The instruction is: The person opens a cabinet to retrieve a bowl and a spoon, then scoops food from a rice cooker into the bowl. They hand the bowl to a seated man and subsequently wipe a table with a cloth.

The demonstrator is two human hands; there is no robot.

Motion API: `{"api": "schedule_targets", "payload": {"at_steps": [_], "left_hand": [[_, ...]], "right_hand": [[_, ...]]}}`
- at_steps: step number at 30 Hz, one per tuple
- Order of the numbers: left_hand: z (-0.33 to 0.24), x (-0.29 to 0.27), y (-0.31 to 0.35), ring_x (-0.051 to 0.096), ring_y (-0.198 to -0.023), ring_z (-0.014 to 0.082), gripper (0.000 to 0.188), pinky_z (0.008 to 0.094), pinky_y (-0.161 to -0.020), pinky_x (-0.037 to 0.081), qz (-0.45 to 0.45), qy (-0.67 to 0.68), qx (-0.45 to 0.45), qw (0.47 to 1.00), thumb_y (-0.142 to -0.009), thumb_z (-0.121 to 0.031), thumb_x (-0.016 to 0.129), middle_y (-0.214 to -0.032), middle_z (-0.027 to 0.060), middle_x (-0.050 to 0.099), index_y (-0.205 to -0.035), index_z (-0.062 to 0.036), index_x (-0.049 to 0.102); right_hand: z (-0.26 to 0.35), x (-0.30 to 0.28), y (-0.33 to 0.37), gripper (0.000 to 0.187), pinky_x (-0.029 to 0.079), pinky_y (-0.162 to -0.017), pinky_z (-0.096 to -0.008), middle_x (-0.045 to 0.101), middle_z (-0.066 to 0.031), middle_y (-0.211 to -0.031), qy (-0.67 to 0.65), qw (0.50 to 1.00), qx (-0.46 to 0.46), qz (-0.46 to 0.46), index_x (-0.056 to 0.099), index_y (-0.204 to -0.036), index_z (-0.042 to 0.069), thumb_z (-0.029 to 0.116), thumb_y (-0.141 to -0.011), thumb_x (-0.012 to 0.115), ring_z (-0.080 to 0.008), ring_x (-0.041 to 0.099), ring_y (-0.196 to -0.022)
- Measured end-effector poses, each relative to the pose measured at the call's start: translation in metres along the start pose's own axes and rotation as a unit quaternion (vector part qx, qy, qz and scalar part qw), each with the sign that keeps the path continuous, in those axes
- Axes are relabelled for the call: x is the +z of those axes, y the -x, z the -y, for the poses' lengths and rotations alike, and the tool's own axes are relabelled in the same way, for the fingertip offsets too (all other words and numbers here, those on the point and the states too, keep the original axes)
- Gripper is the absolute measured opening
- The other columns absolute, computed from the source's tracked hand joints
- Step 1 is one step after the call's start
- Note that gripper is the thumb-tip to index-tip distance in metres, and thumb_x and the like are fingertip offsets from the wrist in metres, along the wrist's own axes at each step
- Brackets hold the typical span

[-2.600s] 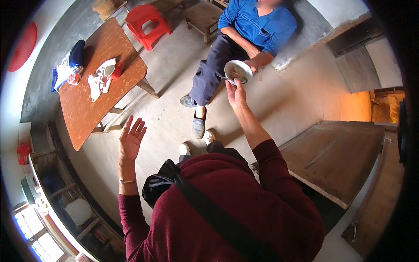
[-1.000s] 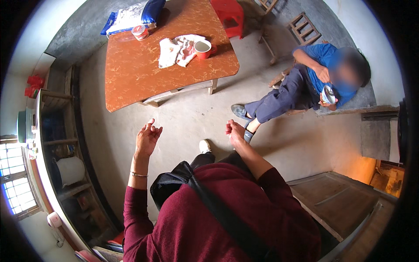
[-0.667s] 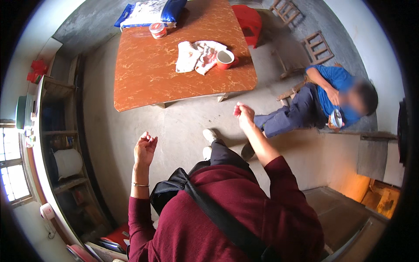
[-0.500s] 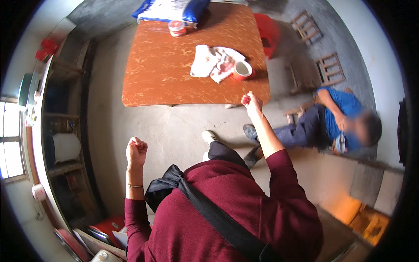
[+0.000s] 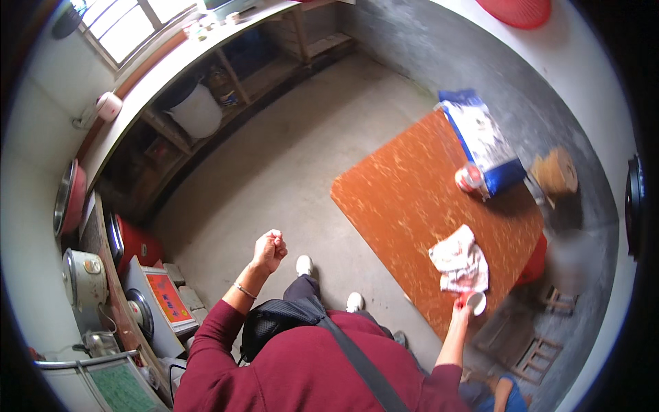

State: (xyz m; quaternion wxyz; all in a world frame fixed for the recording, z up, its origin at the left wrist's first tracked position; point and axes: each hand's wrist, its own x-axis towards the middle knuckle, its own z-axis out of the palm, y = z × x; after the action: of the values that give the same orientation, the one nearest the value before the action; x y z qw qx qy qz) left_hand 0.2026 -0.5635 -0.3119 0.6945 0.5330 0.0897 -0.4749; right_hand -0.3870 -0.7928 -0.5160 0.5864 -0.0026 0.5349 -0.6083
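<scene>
My right hand [image 5: 460, 312] reaches over the near part of the brown marbled table [image 5: 384, 199]. Its fingers are closed at the side of a red mug [image 5: 476, 303] with a white inside; the exact grip is partly hidden. Just beyond the mug lies a crumpled white cloth [image 5: 458, 257] with reddish patches. My left hand [image 5: 269, 251] is raised over the floor to the left of the table, with its fingers curled in and nothing seen in them.
At the table's far side lie a blue-and-white bag [image 5: 480, 137] and a small red-and-white tub [image 5: 469, 178]. A shelf counter [image 5: 165, 89] runs along the left wall. A rice cooker [image 5: 85, 278] stands at left. A person in blue [image 5: 504, 395] is at lower right.
My view has swung left, so the table now sits to the right. My right hand has moved from short of the mug up to its side. My left hand stays curled.
</scene>
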Motion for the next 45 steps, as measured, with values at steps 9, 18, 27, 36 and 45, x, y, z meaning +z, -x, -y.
{"api": "schedule_targets", "payload": {"at_steps": [9, 18, 27, 36, 45], "left_hand": [[-0.115, -0.024, -0.106, 0.023, -0.038, 0.0064, 0.016, 0.0223, -0.036, 0.017, 0.016, 0.039, -0.019, 0.999, -0.082, -0.004, 0.040, -0.048, -0.0068, 0.032, -0.071, -0.0113, 0.050], [-0.283, -0.073, -0.172, 0.022, -0.042, 0.0055, 0.014, 0.0216, -0.038, 0.017, 0.060, 0.008, 0.056, 0.997, -0.078, -0.002, 0.039, -0.051, -0.0067, 0.030, -0.076, -0.0104, 0.050], [-0.383, -0.021, -0.227, 0.038, -0.052, 0.0043, 0.024, 0.0186, -0.047, 0.032, 0.177, -0.225, 0.139, 0.948, -0.085, -0.017, 0.052, -0.078, -0.0012, 0.055, -0.106, -0.0050, 0.055], [-0.502, 0.071, -0.351, 0.055, -0.085, 0.0151, 0.046, 0.0281, -0.073, 0.048, 0.210, -0.577, 0.304, 0.728, -0.084, -0.028, 0.060, -0.123, 0.0100, 0.044, -0.126, -0.0149, 0.046], [-0.591, 0.142, -0.451, 0.058, -0.085, 0.0188, 0.035, 0.0296, -0.077, 0.045, 0.210, -0.693, 0.132, 0.677, -0.087, -0.032, 0.055, -0.093, 0.0113, 0.062, -0.101, -0.0005, 0.059]], "right_hand": [[-0.074, 0.207, 0.105, 0.016, 0.046, -0.045, -0.0286, 0.055, -0.0102, -0.070, 0.155, 0.946, -0.241, -0.149, 0.046, -0.086, -0.006, 0.008, -0.079, 0.042, -0.0193, 0.051, -0.048], [-0.259, 0.443, 0.247, 0.021, 0.050, -0.045, -0.0291, 0.057, -0.0145, -0.070, 0.249, 0.944, -0.053, 0.208, 0.047, -0.093, -0.007, 0.008, -0.080, 0.038, -0.0190, 0.055, -0.052], [-0.371, 0.662, 0.343, 0.031, 0.048, -0.039, -0.0282, 0.057, -0.0120, -0.070, 0.448, 0.702, -0.003, 0.553, 0.053, -0.098, -0.008, 0.000, -0.076, 0.033, -0.0173, 0.056, -0.049], [-0.429, 0.903, 0.346, 0.038, 0.049, -0.065, -0.0369, 0.061, -0.0218, -0.081, 0.575, 0.285, -0.132, 0.756, 0.056, -0.104, -0.001, 0.000, -0.068, 0.043, -0.0313, 0.061, -0.071], [-0.491, 1.050, 0.302, 0.025, 0.045, -0.077, -0.0396, 0.061, -0.0125, -0.089, 0.513, 0.108, -0.320, 0.789, 0.059, -0.099, 0.009, 0.010, -0.076, 0.049, -0.0304, 0.055, -0.090]]}}
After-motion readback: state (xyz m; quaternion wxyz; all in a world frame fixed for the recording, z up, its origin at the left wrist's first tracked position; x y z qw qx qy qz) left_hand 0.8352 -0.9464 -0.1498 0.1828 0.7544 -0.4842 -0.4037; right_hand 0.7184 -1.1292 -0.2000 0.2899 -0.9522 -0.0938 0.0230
